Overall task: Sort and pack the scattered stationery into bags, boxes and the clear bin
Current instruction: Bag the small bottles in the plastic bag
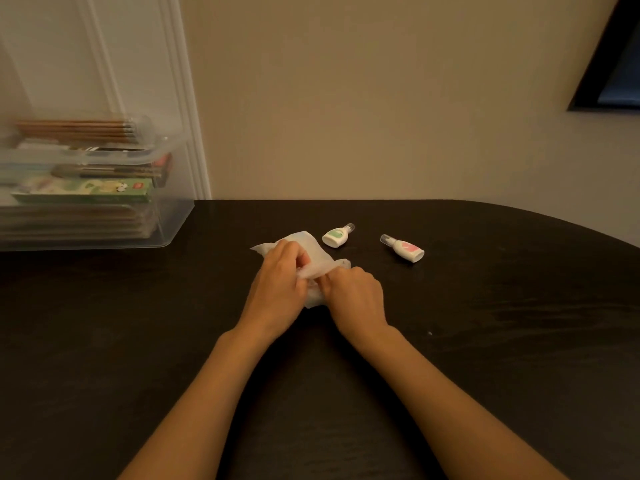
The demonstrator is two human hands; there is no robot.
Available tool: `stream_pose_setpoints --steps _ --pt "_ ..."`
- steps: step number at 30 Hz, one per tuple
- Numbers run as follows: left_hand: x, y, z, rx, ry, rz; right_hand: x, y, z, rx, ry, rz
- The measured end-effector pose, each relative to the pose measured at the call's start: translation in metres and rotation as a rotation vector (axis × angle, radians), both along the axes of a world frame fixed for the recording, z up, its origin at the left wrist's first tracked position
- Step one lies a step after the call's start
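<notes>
I see both hands at the middle of the dark counter (502,341), working one white, half-clear plastic bag (310,244). Left hand (277,282) has its fingers curled over the bag's top edge, gripping it. Right hand (356,292) pinches the same bag from the right, with the knuckles almost touching the left hand. The bag sits between and under the hands, and its loose end sticks out on the far side. I can't tell if anything is inside.

Two small white bottles lie on their sides, just far-right of the hands. The green-label bottle (336,235) is just beside the bag's far edge. The pink-label bottle (403,248) is further right, apart from it. Neither is touched.

The clear bin (175,220) is at far left, well apart from the hands. It is stacked with a green box (83,195), flat packs and a pencil bundle (76,130) on top. The view is blurry there.
</notes>
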State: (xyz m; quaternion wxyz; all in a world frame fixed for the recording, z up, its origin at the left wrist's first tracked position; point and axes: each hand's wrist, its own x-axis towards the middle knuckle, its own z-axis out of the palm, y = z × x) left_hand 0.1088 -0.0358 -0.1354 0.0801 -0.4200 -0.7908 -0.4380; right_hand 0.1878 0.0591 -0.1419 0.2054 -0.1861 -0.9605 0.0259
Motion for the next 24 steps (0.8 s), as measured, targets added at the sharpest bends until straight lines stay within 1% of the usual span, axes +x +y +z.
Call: stream_pose_setpoints --steps 1,2,4,6,8,9,10,11,12,13,14,16,18,20,24 --pt "-0.001 -0.001 -0.002 -0.020 0.018 0.031 -0.001 0.001 0.000 -0.001 -0.007 -0.015" --pt "-0.002 -0.001 -0.003 -0.045 0.036 0.069 0.000 0.002 0.000 -0.036 0.032 -0.032" --pt "-0.003 -0.002 -0.008 -0.104 0.062 0.126 0.004 0.006 -0.001 -0.212 0.246 -0.035" --pt "-0.002 0.000 -0.011 -0.149 0.041 0.124 0.006 0.011 -0.002 -0.357 0.493 0.006" --pt "-0.002 0.003 -0.014 -0.225 0.024 0.110 0.005 0.016 -0.001 -0.486 0.646 0.025" --pt "-0.003 0.005 -0.014 -0.288 0.053 0.115 0.004 0.019 0.000 -0.600 0.651 0.044" --pt "-0.004 0.006 -0.013 -0.344 0.096 0.127 0.004 0.022 0.000 -0.747 0.604 0.083" --pt "-0.005 0.006 -0.012 -0.382 0.131 0.144 0.003 0.026 -0.001 -0.883 0.521 0.132" --pt "-0.006 0.007 -0.011 -0.408 0.156 0.169 0.003 0.027 -0.001 -0.976 0.435 0.178" --pt "-0.007 0.007 -0.010 -0.426 0.177 0.201 0.003 0.028 -0.002 -1.020 0.381 0.214" --pt "-0.006 0.006 -0.008 -0.440 0.197 0.234 0.004 0.028 -0.001 -1.031 0.370 0.228" --pt "-0.005 0.008 -0.005 -0.427 0.222 0.281 0.005 0.028 0.000 -1.038 0.439 0.248" --pt "-0.002 0.011 -0.002 -0.385 0.228 0.306 0.006 0.029 0.001 -1.125 0.485 0.289" --pt "0.000 0.015 0.001 -0.341 0.219 0.340 0.007 0.029 0.002 -1.202 0.440 0.347" --pt "0.002 0.018 0.006 -0.257 0.206 0.434 0.009 0.027 0.004 -1.245 0.327 0.417"
